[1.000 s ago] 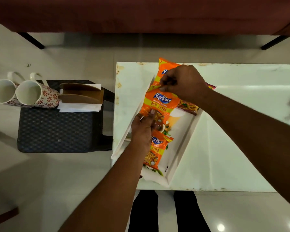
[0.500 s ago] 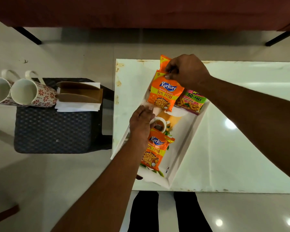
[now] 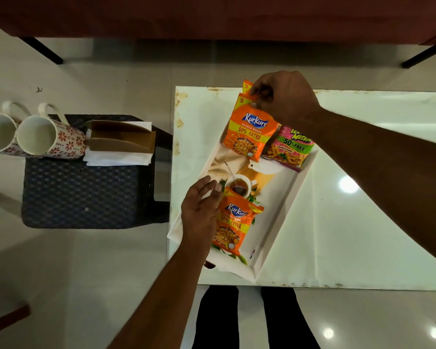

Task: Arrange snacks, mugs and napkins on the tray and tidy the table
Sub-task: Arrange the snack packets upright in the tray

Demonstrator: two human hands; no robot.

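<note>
A white tray lies at an angle on the white surface, near the surface's left edge, and it has a printed picture of a teacup on its floor. At the far end of the tray, the right hand holds the upper orange packet by its top edge. Its grip is pressed together, thumb and fingers pinching the seal, and the bottom of the packet is over the tray floor. Another orange corner shows just behind the pinched edge, but I cannot tell if it is a separate packet. Just to the right of this packet, in the tray's far right corner, lies a pink and green packet. At the near end of the tray lies the lower orange packet, flat on the floor. The left hand is over the tray's left rim, just beside this packet. Its grip is spread and relaxed and holds nothing, and the thumb is close to the packet's top corner. Well to the left of the tray, off the surface, there is a dark stool. On it are two mugs with a red flower pattern, and between them and the tray, white napkins under a brown napkin holder.
</note>
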